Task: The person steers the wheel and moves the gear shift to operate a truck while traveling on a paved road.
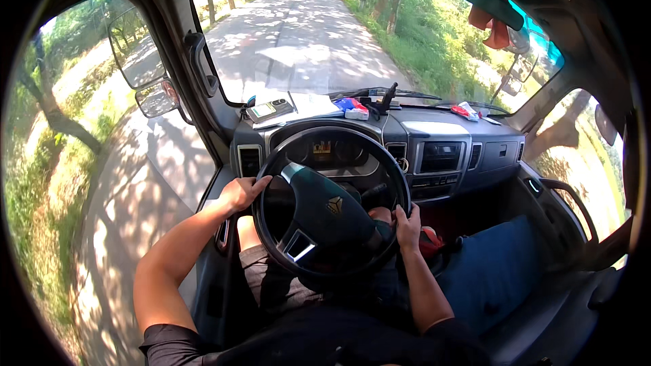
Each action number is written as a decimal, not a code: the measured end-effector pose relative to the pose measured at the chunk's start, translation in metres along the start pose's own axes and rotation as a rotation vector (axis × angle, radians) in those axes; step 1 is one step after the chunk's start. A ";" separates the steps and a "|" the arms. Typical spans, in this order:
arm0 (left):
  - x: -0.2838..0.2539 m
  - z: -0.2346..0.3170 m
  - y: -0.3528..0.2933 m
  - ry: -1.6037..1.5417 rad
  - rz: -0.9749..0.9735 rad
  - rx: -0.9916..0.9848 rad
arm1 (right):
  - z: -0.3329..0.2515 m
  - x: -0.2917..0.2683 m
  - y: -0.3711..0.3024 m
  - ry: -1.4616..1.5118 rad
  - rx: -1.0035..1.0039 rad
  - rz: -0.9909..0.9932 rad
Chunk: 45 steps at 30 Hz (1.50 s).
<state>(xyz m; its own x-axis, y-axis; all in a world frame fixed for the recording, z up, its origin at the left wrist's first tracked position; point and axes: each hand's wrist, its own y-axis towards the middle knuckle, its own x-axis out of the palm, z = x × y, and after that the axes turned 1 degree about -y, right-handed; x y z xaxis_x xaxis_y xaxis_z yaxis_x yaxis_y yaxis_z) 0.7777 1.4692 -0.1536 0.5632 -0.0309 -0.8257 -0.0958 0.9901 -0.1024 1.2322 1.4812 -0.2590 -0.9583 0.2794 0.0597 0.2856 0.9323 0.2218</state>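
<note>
A large black steering wheel point(324, 273) with a dark hub fills the middle of the view, its hub turned a little clockwise. On the rim's upper left, my left hand point(243, 194) is closed, thumb laid along the top of the rim. Lower on the opposite side, my right hand point(407, 227) grips the rim with the thumb pointing up. The fingers of both hands are partly hidden behind the wheel. Behind the rim an instrument cluster point(330, 151) glows with a small orange display.
On the dashboard point(434, 126) lie a grey handheld device point(271, 110), papers point(315, 105), a blue and red packet point(351, 108) and another red and white packet point(465, 111). A blue seat point(498, 271) is at right. Beyond the windshield a shaded road point(298, 34) runs between trees.
</note>
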 end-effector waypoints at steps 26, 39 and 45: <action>0.004 -0.008 0.000 0.010 0.067 0.116 | -0.008 -0.005 -0.005 -0.100 -0.030 0.022; 0.007 -0.006 -0.011 -0.046 0.039 0.151 | -0.008 -0.011 0.005 -0.242 -0.058 0.001; 0.008 0.010 -0.022 0.192 0.117 0.320 | -0.028 -0.018 0.013 -0.364 -0.052 -0.057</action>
<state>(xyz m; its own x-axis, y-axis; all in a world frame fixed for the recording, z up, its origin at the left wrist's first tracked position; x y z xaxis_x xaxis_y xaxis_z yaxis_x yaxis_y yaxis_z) 0.7921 1.4487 -0.1523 0.3973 0.0902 -0.9133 0.1274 0.9801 0.1523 1.2527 1.4816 -0.2301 -0.9049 0.2994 -0.3025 0.2222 0.9385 0.2641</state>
